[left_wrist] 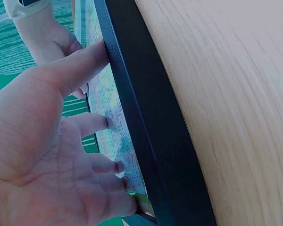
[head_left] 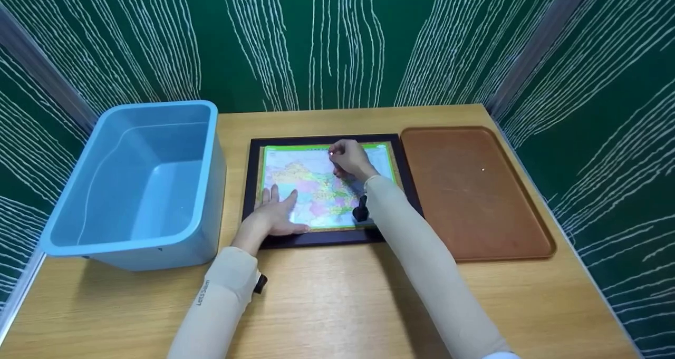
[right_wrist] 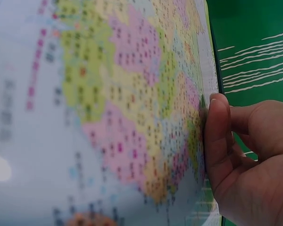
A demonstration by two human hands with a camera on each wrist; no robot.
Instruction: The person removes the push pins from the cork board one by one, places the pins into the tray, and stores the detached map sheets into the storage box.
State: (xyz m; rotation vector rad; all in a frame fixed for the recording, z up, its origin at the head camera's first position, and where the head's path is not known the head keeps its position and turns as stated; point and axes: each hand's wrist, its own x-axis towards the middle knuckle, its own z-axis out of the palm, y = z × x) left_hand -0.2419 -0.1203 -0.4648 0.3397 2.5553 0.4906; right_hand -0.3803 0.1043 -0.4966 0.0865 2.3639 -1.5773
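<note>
A colourful map (head_left: 311,190) with a green border lies on a cork board in a dark frame (head_left: 324,238). My left hand (head_left: 275,211) rests on the map's lower left part, fingers spread. In the left wrist view the left hand's thumb (left_wrist: 87,61) touches the frame's inner edge, and its other fingertips meet the map. Near the map's upper middle, my right hand (head_left: 350,158) has curled fingers and pinches a small white thing (head_left: 331,153), too small to identify. That thing is hidden in the right wrist view, where the right hand (right_wrist: 250,155) is close against the map.
Left of the frame stands a deep light blue bin (head_left: 211,190). A brown tray (head_left: 474,216) lies to the right, touching or almost touching the frame, with a tiny white speck (head_left: 483,170) on it. Green walls with white lines surround the wooden table (head_left: 327,296).
</note>
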